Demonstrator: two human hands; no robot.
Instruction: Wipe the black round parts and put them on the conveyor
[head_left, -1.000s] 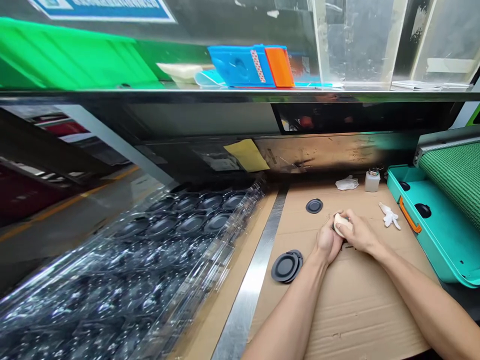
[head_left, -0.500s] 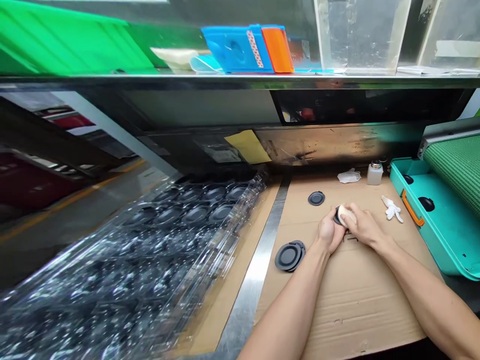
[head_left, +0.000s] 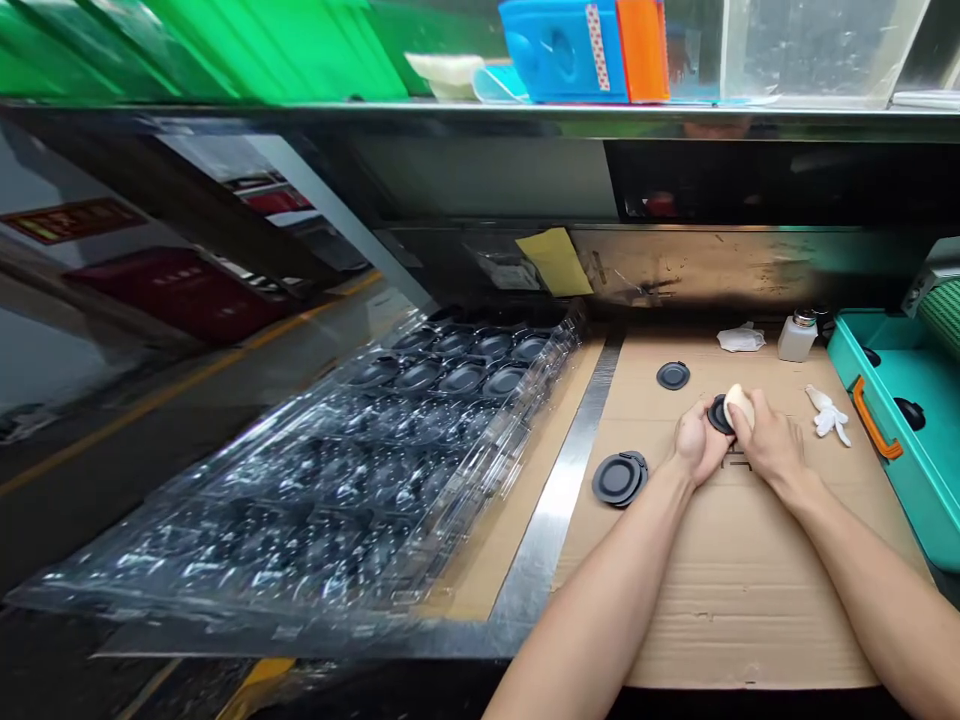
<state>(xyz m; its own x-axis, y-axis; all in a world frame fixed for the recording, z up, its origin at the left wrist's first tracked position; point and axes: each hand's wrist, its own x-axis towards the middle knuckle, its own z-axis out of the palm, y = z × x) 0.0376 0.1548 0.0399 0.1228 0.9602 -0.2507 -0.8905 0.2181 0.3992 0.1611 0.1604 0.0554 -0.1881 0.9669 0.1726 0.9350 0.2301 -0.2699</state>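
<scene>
Both my hands meet over the cardboard sheet. My left hand is closed on a small black round part, holding it at its left side. My right hand is closed around a pale cream pad and presses it on the top of that black part. A stack of black round parts lies on the cardboard just left of my left hand. One more black round part lies farther back.
Clear plastic trays holding several black round parts cover the bench at left, beside a metal strip. A small white bottle, a crumpled cloth and a white glove-like rag lie at the back. A teal tray stands right.
The view has swung left and down, so my hands sit farther right in the picture. Both hands stay together on the black part, and the pad has shifted slightly on it.
</scene>
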